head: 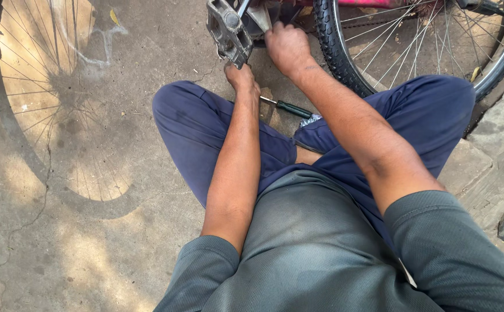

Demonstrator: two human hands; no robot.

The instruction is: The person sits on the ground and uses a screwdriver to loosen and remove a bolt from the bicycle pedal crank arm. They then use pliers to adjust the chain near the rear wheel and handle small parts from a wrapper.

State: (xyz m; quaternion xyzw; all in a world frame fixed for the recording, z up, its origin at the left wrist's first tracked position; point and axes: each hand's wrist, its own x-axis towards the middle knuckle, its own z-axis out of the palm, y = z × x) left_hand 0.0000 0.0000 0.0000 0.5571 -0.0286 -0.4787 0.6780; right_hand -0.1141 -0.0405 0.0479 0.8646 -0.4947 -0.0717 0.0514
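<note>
You are gripping one grey metal bicycle pedal (229, 30) from below with your left hand (241, 78); your right hand (286, 46) is closing on the crank just beside it, one green-handled screwdriver (286, 107) lying below both.

Pedal (229, 30): grey metal body, dull, scuffed, ribbed tread faces. Crank arm (259, 16) beside it: bare metal, worn sheen. Tyre (328, 36): black rubber, matt, knobbly tread. Spokes (390, 40): thin bright metal wire. Screwdriver (289, 107): metal shank, dark green glossy plastic handle. Ground (78, 231): concrete, rough, cracked, dusty. Trousers (205, 127): blue woven cloth, matt, creased. Shirt (309, 242): grey fine-knit cloth, matt, faint mesh texture.
</note>
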